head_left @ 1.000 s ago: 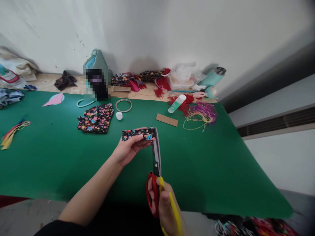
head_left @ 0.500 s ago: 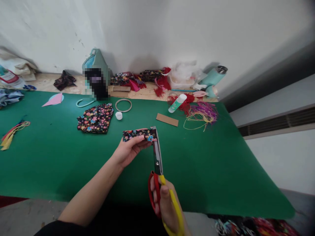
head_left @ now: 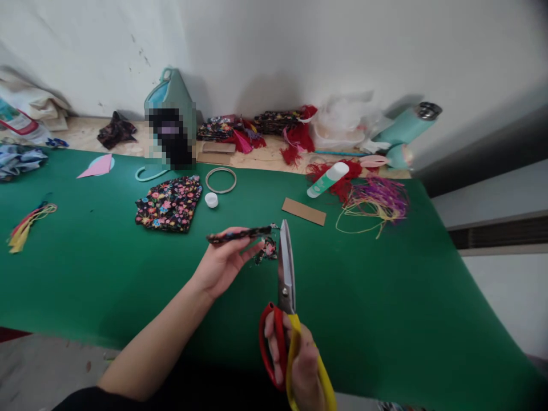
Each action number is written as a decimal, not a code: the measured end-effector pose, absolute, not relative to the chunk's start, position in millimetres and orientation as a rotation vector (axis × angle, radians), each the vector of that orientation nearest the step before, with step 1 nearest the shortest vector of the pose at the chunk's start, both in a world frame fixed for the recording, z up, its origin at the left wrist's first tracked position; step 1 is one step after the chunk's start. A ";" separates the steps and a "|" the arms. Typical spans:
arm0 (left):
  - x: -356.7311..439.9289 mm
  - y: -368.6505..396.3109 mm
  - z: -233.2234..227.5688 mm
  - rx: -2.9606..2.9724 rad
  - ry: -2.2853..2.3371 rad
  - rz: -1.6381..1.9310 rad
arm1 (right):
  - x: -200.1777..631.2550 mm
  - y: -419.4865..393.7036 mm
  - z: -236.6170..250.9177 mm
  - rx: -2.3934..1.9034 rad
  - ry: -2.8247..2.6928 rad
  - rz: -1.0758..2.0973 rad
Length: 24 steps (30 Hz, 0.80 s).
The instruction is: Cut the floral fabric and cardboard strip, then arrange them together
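Over the green counter [head_left: 385,297], your left hand [head_left: 222,265] pinches a floral fabric strip [head_left: 240,234] flat between its fingers; your right hand [head_left: 295,359] grips the scissors [head_left: 286,274], blades closed. A cut scrap [head_left: 269,249] dangles at the blades' 9 o'clock. Blade tips near those fingers risk a nick. Open room lies toward 3 o'clock.
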<state>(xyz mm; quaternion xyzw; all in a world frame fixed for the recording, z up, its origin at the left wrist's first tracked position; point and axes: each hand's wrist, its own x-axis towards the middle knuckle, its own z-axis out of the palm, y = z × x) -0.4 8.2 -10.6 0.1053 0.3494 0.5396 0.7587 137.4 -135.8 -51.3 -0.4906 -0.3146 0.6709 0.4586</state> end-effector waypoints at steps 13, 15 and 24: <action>-20.0 28.5 -9.8 0.192 0.775 1.075 | 153.1 -127.7 -49.3 -1.118 -0.578 1.726; -20.2 27.8 -5.7 0.220 0.819 1.072 | 158.3 -129.5 -46.3 -1.128 -0.593 1.734; -13.1 16.5 -2.5 0.107 0.624 0.965 | 139.0 -136.1 -56.0 -1.050 -0.550 1.808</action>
